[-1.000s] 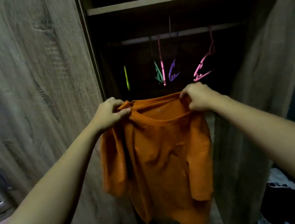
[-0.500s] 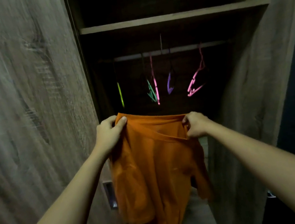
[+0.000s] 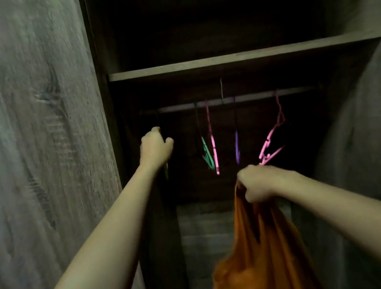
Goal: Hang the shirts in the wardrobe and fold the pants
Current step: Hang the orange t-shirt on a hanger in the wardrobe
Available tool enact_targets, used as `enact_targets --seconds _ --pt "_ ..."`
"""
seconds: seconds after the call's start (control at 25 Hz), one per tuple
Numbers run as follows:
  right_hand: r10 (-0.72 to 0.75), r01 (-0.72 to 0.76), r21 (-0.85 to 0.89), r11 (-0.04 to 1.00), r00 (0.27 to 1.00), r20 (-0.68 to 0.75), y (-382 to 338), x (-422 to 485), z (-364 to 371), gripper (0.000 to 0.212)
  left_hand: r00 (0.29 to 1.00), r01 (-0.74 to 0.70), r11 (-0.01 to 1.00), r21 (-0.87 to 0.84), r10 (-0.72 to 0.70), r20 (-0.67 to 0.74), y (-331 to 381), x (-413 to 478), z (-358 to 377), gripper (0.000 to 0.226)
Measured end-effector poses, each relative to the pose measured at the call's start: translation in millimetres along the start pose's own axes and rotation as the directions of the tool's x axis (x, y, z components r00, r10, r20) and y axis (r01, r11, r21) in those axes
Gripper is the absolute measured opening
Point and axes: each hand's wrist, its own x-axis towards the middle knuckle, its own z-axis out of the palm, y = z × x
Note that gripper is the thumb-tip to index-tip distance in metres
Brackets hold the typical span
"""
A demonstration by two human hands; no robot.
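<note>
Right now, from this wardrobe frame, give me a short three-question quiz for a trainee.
1. True or false: both hands hold the shirt.
2. The shirt is: A) orange B) blue C) white.
3. Fill in: the hangers hang from the ___.

Key:
1. False. Only the right hand holds it; the left hand is up by the hangers.
2. A.
3. rail.
</note>
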Motion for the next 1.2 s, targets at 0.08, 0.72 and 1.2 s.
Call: enact_targets --seconds 0.08,0.72,1.2 --pt "-0.005 0.005 0.001 1.0 0.999 0.034 4.6 0.9 3.4 0.042 0.992 0.126 0.989 0.072 -0.126 0.0 -7.8 33.2 19.6 0.045" --pt "0.012 -0.003 0.161 0.987 0.998 -0.059 58.7 15.4 43.8 0.066 0.928 0.334 0.942 -0.025 -0.334 -0.163 -21.8 -3.9 70.8 0.024" --pt "0.022 -0.031 0.212 0.977 0.999 0.042 25.1 66.1 136.1 0.064 0.979 0.191 0.979 0.064 -0.195 0.059 -98.4 -246.9 -28.0 0.028"
